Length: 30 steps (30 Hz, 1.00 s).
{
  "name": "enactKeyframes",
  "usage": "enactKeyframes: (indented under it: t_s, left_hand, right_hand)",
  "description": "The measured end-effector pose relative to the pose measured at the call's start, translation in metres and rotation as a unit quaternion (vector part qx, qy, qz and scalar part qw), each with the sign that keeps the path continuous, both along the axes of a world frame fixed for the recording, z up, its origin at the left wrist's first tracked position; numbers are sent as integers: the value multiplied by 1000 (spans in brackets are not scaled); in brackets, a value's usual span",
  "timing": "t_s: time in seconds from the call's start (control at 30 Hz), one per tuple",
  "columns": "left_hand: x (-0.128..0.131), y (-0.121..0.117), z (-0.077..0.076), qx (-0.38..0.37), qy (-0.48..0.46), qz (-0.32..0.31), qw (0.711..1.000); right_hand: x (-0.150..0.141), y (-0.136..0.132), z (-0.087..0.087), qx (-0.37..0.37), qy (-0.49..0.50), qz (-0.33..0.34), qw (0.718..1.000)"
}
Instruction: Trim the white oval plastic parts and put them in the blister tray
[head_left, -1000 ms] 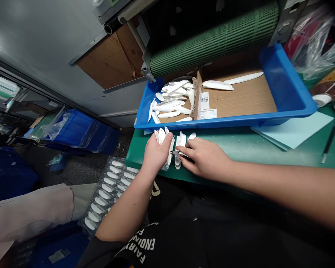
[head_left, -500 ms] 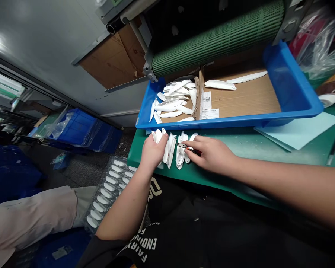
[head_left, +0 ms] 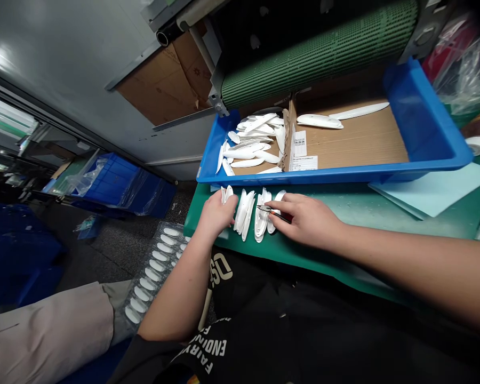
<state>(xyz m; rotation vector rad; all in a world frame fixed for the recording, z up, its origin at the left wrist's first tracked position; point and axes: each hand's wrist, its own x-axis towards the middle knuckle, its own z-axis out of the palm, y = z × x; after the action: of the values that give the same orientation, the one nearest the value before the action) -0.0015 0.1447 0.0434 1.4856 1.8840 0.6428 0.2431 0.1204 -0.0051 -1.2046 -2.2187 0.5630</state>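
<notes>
My left hand [head_left: 217, 214] is closed around a few long white plastic pieces [head_left: 226, 194], whose tips stick out above the fingers. Beside it on the green table lies a small row of similar white pieces [head_left: 244, 214]. Another stack of white pieces [head_left: 262, 220] rests farther right, below the jaws of small pliers [head_left: 269, 209]. My right hand [head_left: 309, 218] grips these pliers, their jaws pointing left. One more white piece [head_left: 279, 197] lies partly hidden by the right fingers.
Behind the hands a blue tray [head_left: 240, 177] is split by a cardboard divider [head_left: 289, 128], with many white pieces on the left and a couple on the right. A green conveyor belt [head_left: 320, 56] hangs over it. Light-blue sheets [head_left: 436, 189] lie right. Someone's sleeve [head_left: 52, 330] shows lower left.
My left hand has drawn slightly left, away from the row on the table, and fewer white pieces show in it. My right hand stays about where it was with the pliers.
</notes>
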Motion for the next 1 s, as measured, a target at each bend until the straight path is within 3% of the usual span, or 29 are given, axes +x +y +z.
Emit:
enactKeyframes:
  t_s: [0.17,0.37,0.63,0.87,1.0]
  left_hand:
    - [-3,-5,2,-39,-109,34,993]
    - [14,-15,9,-49,-168,38,984]
    - [28,-18,-4,36,-55,-12,998]
    - [33,-19,1,63,59,-39,995]
    - [35,-19,2,55,79,-44,994]
  right_hand:
    - [1,0,0,7,9,5,1000]
    - [0,-6,5,34,22,39,998]
    - [-9,-18,17,124,-84,91,985]
    - [-11,-21,25,96,-150,91,980]
    - [-12,-22,26,88,-168,93,977]
